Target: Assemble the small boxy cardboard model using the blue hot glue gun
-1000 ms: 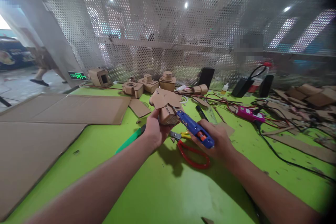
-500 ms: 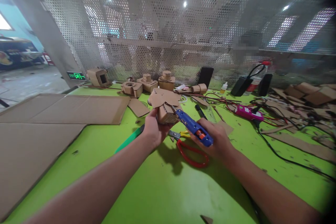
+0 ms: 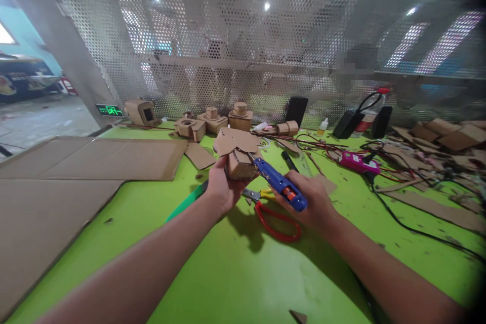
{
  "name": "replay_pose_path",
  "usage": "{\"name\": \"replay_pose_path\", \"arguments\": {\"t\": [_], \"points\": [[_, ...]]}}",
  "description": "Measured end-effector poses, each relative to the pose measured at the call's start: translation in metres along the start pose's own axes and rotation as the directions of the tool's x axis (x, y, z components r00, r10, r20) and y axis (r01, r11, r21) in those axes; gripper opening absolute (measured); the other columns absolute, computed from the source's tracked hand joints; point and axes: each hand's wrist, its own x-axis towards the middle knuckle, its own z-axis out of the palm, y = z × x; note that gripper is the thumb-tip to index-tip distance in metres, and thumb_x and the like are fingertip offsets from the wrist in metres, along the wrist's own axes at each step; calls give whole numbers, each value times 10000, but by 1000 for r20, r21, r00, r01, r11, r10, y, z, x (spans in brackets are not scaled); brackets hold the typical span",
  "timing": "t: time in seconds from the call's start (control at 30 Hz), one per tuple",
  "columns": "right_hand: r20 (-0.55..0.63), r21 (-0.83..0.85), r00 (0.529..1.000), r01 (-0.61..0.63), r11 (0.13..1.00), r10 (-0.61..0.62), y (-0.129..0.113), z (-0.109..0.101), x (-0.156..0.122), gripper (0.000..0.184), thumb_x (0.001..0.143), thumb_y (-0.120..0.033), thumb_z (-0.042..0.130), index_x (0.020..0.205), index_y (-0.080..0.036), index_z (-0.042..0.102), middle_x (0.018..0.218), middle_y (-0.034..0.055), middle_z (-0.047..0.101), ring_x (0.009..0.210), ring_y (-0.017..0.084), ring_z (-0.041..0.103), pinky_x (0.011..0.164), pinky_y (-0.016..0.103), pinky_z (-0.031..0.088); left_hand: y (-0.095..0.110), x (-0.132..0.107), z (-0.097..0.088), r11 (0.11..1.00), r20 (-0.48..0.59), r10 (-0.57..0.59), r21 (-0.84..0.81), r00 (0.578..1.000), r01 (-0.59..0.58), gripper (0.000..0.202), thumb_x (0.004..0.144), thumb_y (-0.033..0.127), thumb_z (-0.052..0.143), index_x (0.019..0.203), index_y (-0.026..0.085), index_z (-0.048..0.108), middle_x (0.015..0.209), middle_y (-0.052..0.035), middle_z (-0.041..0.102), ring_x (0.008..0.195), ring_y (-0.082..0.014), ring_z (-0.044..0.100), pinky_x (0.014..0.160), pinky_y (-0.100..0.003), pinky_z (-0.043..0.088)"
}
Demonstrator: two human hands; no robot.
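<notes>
1. The left hand [image 3: 224, 187] has its grip closed around a small cardboard piece [image 3: 239, 164], a boxy brown block with a wide, ragged flap spread over its top. The thumb lies on the near left face and the fingers wrap behind it.
2. The cardboard piece is held just above the desk [image 3: 243, 273], a bright green surface, near the middle of the view and beyond both forearms.
3. The right hand [image 3: 313, 205] has its grip clamped on a blue glue gun [image 3: 279, 185], with the fingers curled round the handle. The gun slants up and to the left, and its thin nozzle reaches the right side of the cardboard piece under the flap.
4. Red-handled scissors [image 3: 275, 220] lie flat on the desk just below the glue gun, between the two hands.
5. A green strip [image 3: 188, 201] rests on the desk beneath the left wrist and is partly hidden by it.
6. Large cardboard sheets [image 3: 102, 157] cover the left part of the desk, well apart from the hands.
7. Several small cardboard models [image 3: 212, 120] stand in a row at the far edge, against a perforated metal screen [image 3: 243, 50].
8. To the right, a pink device [image 3: 357, 162] sits among red and black wires, and a black cable [image 3: 410, 228] runs from it across the green surface towards the right edge.
</notes>
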Motion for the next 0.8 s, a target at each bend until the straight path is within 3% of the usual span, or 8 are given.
{"name": "replay_pose_path", "arguments": {"t": [0.23, 0.8], "points": [[-7, -9, 1000, -12, 1000, 12, 2, 0, -2, 213, 907, -325, 625, 785, -237, 474, 598, -35, 536, 472, 124, 482, 478, 234, 334, 0, 1, -1, 1000, 34, -1, -8, 999, 1, 416, 988, 352, 455, 1290, 136, 643, 902, -122, 765, 739, -253, 734, 808, -474, 624], [-14, -16, 1000, -22, 1000, 21, 1, -1, -1, 199, 904, -289, 602, 779, -239, 456, 595, -32, 540, 477, 124, 490, 481, 239, 323, 1, 2, -1, 999, 57, -11, -41, 998, 14, 421, 979, 344, 450, 1288, 139, 648, 923, -139, 766, 749, -268, 732, 785, -483, 622]]}}
